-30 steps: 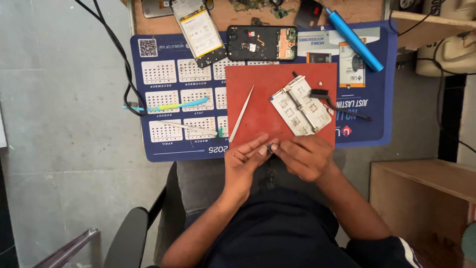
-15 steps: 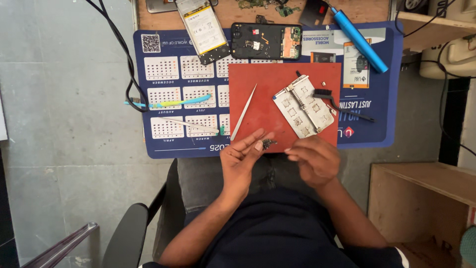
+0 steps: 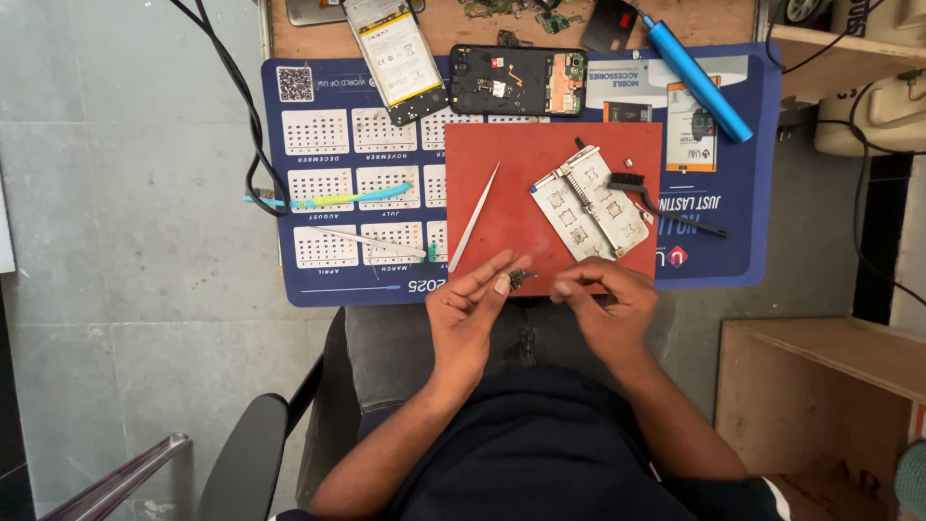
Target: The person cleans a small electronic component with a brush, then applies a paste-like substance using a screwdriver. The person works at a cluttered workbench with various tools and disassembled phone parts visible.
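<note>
My left hand pinches a tiny dark electronic part between thumb and fingertips, just below the front edge of the red mat. My right hand hovers a little to the right of the part, fingers curled; whether it holds anything I cannot tell. On the red mat lie silver tweezers and a metal holder plate with a small black brush beside it.
A blue printed desk mat covers the bench. On it lie an opened phone body, a phone back with battery, a blue cylindrical tool, a second pair of tweezers and a light-blue pry tool. Black cables hang left.
My hands have drawn slightly apart; the small part stays in my left fingers while my right hand has shifted to the right, away from it.
</note>
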